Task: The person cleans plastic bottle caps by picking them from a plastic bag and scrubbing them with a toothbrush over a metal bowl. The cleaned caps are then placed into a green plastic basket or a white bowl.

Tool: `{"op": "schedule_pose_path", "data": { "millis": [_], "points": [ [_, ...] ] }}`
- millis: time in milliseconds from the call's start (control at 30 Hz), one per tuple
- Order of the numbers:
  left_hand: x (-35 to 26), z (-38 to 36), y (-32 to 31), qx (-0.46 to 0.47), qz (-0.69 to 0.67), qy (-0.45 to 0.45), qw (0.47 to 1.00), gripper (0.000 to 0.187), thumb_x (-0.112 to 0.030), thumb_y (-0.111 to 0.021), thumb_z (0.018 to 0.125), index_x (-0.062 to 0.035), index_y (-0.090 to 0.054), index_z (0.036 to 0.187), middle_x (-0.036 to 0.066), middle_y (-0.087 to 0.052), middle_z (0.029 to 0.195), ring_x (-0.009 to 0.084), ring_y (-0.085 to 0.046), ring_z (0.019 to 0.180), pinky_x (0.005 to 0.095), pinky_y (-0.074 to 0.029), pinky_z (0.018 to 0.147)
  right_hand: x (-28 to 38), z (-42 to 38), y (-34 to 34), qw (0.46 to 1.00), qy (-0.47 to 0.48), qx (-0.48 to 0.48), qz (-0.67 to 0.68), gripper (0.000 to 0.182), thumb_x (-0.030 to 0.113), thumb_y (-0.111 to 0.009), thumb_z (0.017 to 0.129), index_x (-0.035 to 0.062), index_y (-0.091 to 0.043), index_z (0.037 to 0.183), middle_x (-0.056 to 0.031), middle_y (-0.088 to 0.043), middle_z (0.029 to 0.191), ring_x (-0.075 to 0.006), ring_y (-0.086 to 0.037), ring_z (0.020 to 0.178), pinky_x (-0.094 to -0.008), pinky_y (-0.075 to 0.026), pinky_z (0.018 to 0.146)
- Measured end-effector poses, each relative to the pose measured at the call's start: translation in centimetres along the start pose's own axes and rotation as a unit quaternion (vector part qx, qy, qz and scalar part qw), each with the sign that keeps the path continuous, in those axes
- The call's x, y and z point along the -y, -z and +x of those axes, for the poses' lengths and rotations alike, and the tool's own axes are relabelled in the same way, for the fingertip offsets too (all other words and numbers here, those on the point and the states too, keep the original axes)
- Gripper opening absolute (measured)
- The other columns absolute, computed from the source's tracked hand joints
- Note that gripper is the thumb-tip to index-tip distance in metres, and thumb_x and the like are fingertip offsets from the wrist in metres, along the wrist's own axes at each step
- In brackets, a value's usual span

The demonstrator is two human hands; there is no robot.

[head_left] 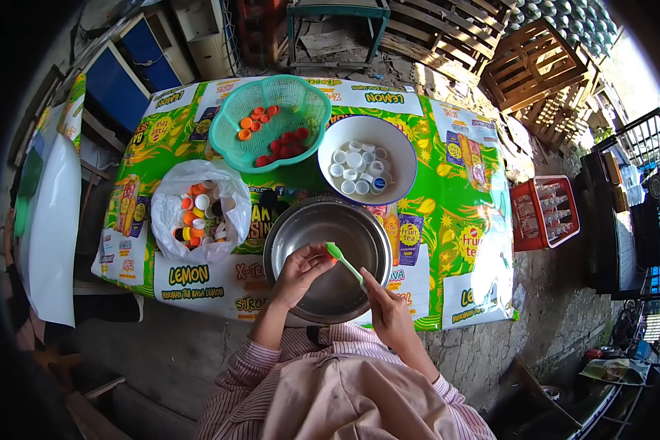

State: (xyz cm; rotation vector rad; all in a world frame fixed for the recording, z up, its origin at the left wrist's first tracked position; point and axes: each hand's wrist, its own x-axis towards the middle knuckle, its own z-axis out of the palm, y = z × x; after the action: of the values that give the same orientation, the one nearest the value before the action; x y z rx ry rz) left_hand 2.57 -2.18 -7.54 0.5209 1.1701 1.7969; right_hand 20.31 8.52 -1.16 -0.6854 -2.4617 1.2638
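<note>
My right hand (pixel 390 312) grips a green toothbrush (pixel 350 268) by its handle, over the steel basin (pixel 271 238). The brush head points up and left, meeting the fingertips of my left hand (pixel 303 273). My left fingers are pinched on a small orange bottle cap, mostly hidden by the fingers and the brush head. Beyond the basin, a white enamel bowl (pixel 408 139) holds several white caps (pixel 359 163). The teal plastic basket (pixel 231 117) has orange caps (pixel 246 125) and red caps (pixel 284 147) in it.
A white plastic bag (pixel 235 187) of mixed caps (pixel 191 224) stands left of the basin. All of this rests on a table with a green printed cover (pixel 447 293). A red crate (pixel 522 216) is on the right, and wooden pallets (pixel 539 66) lie behind.
</note>
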Motion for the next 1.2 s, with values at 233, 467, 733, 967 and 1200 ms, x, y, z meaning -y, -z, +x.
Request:
{"op": "schedule_pose_path", "data": {
  "millis": [233, 467, 733, 967, 1200],
  "points": [
    [-1.9, -0.2, -0.6, 0.004, -0.033, 0.039, 0.999, 0.034, -0.004, -0.056, 0.089, -0.0009, -0.048, 0.122, 0.01, -0.057, 0.114, 0.0181, -0.059, 0.102, 0.0307, -0.048, 0.091, 0.3, 0.2, 0.3, 1.0, 0.014, 0.024, -0.005, 0.054, -0.001, -0.049, 0.085, 0.0157, -0.041, 0.136, -0.0189, -0.061, 0.079, -0.0352, -0.059, 0.061, -0.0409, -0.045, 0.055],
    [-1.1, 0.0, -0.1, -0.002, -0.029, 0.014, 0.999, 0.021, -0.005, -0.052, 0.091, -0.002, -0.049, 0.112, 0.011, -0.057, 0.113, 0.0194, -0.058, 0.104, 0.032, -0.047, 0.093, 0.0, 0.0, -0.1, 1.0, 0.019, 0.016, -0.008, 0.058, -0.004, -0.048, 0.083, 0.0159, -0.04, 0.137, -0.0192, -0.062, 0.081, -0.0355, -0.059, 0.062, -0.0411, -0.046, 0.056],
    [-1.4, 0.3, -0.2, -0.05, -0.194, 0.067, 0.977, 0.021, -0.011, -0.047, 0.094, -0.0032, -0.049, 0.114, 0.011, -0.059, 0.112, 0.0208, -0.06, 0.103, 0.0338, -0.048, 0.093, 0.2, -0.2, -0.7, 1.0, 0.007, 0.001, -0.009, 0.058, -0.005, -0.048, 0.082, 0.0149, -0.039, 0.137, -0.0188, -0.061, 0.08, -0.035, -0.06, 0.063, -0.041, -0.046, 0.056],
    [-0.3, 0.4, 0.7, -0.018, -0.214, 0.083, 0.973, 0.029, -0.011, -0.047, 0.094, -0.0056, -0.05, 0.122, 0.01, -0.057, 0.117, 0.0147, -0.059, 0.1, 0.0326, -0.048, 0.091, 0.3, 0.2, -1.0, 0.999, 0.0, -0.037, -0.001, 0.057, -0.003, -0.048, 0.084, 0.0146, -0.038, 0.137, -0.023, -0.063, 0.089, -0.0373, -0.062, 0.071, -0.042, -0.048, 0.061],
    [-1.8, 0.0, -0.4, -0.002, -0.121, 0.075, 0.99, 0.035, -0.012, -0.046, 0.095, -0.0055, -0.046, 0.13, 0.009, -0.053, 0.124, 0.0123, -0.057, 0.102, 0.0305, -0.047, 0.091, 1.5, 0.2, -1.5, 0.998, -0.04, 0.02, 0.035, 0.057, -0.002, -0.048, 0.084, 0.0165, -0.039, 0.137, -0.0247, -0.062, 0.093, -0.0392, -0.062, 0.076, -0.0413, -0.049, 0.063]
  ]
}}
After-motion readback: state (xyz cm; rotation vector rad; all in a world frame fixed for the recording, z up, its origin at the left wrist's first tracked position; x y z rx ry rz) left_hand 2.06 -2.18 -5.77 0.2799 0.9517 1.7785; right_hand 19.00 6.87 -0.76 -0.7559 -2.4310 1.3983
